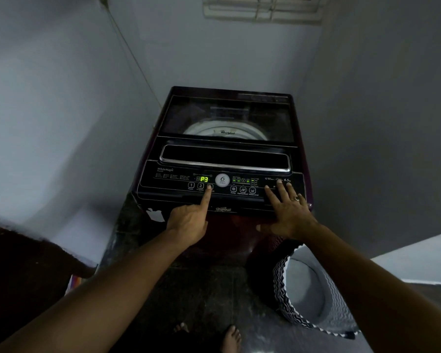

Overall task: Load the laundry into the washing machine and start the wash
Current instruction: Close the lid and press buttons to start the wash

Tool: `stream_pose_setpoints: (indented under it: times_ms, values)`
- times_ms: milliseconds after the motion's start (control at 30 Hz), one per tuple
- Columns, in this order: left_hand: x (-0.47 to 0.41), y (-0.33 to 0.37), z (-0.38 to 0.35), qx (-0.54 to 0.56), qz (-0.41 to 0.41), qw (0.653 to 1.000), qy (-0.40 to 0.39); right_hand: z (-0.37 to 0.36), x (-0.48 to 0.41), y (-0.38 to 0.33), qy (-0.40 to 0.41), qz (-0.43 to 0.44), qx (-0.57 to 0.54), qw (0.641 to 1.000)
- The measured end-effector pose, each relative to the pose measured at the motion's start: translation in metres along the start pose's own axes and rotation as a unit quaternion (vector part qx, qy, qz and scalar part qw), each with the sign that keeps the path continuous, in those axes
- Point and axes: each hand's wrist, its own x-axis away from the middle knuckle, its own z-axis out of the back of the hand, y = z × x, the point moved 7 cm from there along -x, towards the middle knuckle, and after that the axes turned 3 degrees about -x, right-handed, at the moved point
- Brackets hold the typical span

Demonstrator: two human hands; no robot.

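Observation:
A dark top-loading washing machine stands in the corner with its glass lid closed; the drum shows faintly through it. The green display on the control panel reads P3. My left hand has its index finger stretched out, the tip pressing the third button in the row under the display, while the other fingers are curled. My right hand lies flat with spread straight fingers on the panel's right end, a ring on one finger. No laundry is visible.
A round laundry basket with a black-and-white zigzag pattern stands on the floor at the machine's right front and looks empty. Walls close in on the left, back and right. My bare feet are on the dark floor in front.

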Motion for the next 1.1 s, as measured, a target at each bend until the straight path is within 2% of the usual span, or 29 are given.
stream_pose_setpoints:
  times_ms: [1100]
  values:
    - [-0.0043,0.0009,0.0023,-0.004,-0.006,1.000,-0.024,-0.0003,0.0004,-0.0001,0.003,-0.003,-0.002,1.000]
